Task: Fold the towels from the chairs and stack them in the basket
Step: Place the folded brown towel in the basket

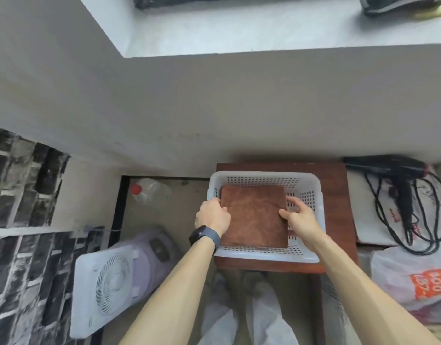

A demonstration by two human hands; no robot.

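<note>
Hands hold a folded brown towel [254,216] by its two sides, so it stays flat and neat. The left hand [213,215] pinches the left edge, and the right hand [300,217] pinches the right edge. The towel sits inside the white basket [264,253] on the table [338,195]. It looks ready to be let go.
</note>
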